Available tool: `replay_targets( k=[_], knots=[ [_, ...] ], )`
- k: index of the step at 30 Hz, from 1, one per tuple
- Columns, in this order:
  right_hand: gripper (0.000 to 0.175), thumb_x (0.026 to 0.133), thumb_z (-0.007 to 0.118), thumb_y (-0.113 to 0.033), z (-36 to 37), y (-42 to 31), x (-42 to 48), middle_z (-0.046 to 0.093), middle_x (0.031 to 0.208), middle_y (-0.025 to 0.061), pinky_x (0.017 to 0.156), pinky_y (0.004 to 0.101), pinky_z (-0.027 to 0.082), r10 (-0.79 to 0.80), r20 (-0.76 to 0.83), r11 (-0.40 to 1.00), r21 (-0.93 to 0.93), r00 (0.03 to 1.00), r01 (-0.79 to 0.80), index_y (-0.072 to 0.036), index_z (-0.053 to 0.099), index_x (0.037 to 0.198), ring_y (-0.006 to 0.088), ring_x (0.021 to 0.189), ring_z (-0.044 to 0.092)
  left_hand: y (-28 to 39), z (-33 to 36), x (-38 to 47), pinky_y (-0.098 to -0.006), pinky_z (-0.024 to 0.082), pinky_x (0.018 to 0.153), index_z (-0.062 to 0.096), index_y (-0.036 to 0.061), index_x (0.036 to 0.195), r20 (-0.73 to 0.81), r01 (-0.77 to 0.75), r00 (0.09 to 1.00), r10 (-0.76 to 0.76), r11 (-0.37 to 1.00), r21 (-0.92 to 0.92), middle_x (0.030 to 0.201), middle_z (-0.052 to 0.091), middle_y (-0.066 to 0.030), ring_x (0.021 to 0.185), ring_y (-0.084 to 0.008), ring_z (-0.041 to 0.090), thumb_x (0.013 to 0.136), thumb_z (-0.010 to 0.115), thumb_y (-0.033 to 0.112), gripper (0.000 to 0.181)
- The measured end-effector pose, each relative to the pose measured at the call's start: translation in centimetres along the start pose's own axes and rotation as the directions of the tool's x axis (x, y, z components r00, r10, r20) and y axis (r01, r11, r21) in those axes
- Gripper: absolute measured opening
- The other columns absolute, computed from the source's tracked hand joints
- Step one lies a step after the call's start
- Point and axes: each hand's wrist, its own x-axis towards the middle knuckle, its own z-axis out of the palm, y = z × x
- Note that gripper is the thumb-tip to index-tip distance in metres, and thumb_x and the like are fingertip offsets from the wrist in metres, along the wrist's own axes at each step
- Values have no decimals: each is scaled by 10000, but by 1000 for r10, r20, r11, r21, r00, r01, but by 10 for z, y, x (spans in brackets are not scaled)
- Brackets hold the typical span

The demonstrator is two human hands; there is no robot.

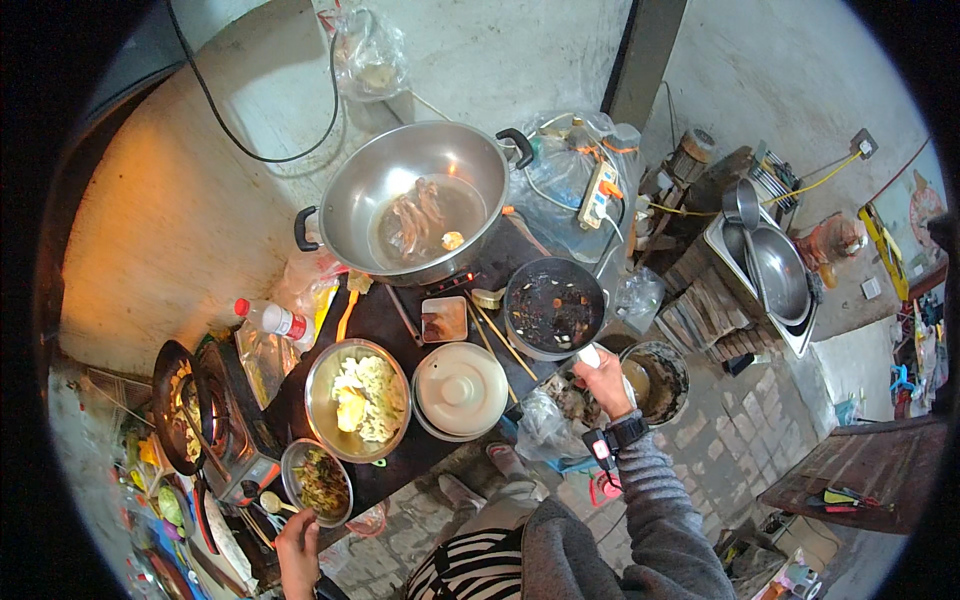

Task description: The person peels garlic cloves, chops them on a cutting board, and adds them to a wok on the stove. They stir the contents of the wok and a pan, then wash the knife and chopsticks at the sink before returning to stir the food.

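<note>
My right hand (604, 382) grips the pale handle (589, 355) of a small dark saucepan (555, 307) at the table's right end. A thin dark liquid with floating bits covers the pan's bottom. At the lower left my left hand (298, 551) is beside a metal bowl (349, 501) of cooked greens, with no object visible in its fingers. Close to those fingertips lies a pale spoon (274, 502). Between the hands are a steel basin (315, 390) of scrambled egg and pale chopped food, and a lidded white pot (460, 390).
A large two-handled steel wok (345, 225) holds meat in liquid at the back. On the left, a black wok (161, 420) of food sits over a lit gas stove (251, 450). Chopsticks (499, 334) and a sauce dish (444, 319) lie mid-table. A bucket (679, 401) stands right.
</note>
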Motion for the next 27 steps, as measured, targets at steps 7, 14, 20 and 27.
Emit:
replay_targets(
  k=[7,14,20,27],
  knots=[
    [82,796,615,-69,-4,-7,5,608,750,-36,533,249,495,18,-19,999,47,1000,-17,-32,648,861,67,625,551,-1,2,-1,-332,482,823,620,-36,1055,-26,-9,1000,7,999,-51,932,675,-145,884,-223,636,886,582,27,185],
    [102,788,616,-65,-3,-6,-8,615,760,-31,520,239,479,55,-32,998,41,998,-54,-32,654,878,64,629,556,-21,-1,-9,-361,500,819,622,-37,1080,33,43,999,-42,999,-20,998,675,-177,938,-280,660,896,606,53,205],
    [78,791,626,-65,-3,-3,3,596,728,-31,511,250,484,9,-47,999,45,999,-7,-22,640,855,74,617,554,-15,1,-5,-356,501,818,620,-35,1082,17,1,1000,-1,1000,-10,993,679,-176,934,-281,664,890,607,42,208],
    [123,799,630,-69,-8,10,-1,622,767,-27,529,240,480,-27,-6,1000,-15,1000,27,-16,661,906,65,614,546,-16,1,-10,-341,498,823,620,-35,1090,5,6,1000,-6,999,-31,982,677,-163,928,-247,653,887,601,26,213]
  ],
)
